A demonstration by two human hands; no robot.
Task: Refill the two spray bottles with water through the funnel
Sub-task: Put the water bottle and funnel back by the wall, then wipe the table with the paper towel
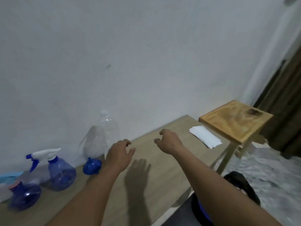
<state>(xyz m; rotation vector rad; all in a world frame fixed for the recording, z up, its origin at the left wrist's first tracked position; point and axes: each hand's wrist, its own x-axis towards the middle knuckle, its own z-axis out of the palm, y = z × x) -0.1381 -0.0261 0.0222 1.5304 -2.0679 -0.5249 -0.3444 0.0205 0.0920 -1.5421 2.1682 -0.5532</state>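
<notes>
- The left hand (119, 152) hangs over the counter (162, 168) with nothing in it. Its fingers are loosely spread and its shadow falls on the wood just beneath.
- The right hand (167, 141) is at about 2 o'clock from the left one and clear of it. It holds nothing either, and its fingers and thumb curl loosely inward.
- The blue funnel (92, 165) sits on the counter at 8 o'clock from the left hand, just beside the wrist and against the foot of the wall.
- A big clear water bottle (109, 132) stands upright at 11 o'clock from the left hand, right behind the funnel. The blur is too strong for me to tell how full it is.
- The spray bottle with the white trigger head (60, 173) stands upright at 9 o'clock from the funnel, well apart from either hand.
- The second blue spray bottle (24, 196) has no trigger head and lies tilted at 8 o'clock from the first, near the counter's left end.
- A light blue cloth (9, 176) pokes in at the left edge, behind that second bottle.
- A stack of white paper (205, 136) lies flat at 3 o'clock from the right hand, near the counter's far end.
- A wooden stool (236, 121) stands at 2 o'clock, just past the paper, with a brown curtain (285, 111) behind it.
- A black bag (241, 185) sits on the floor at 5 o'clock from the right hand.
</notes>
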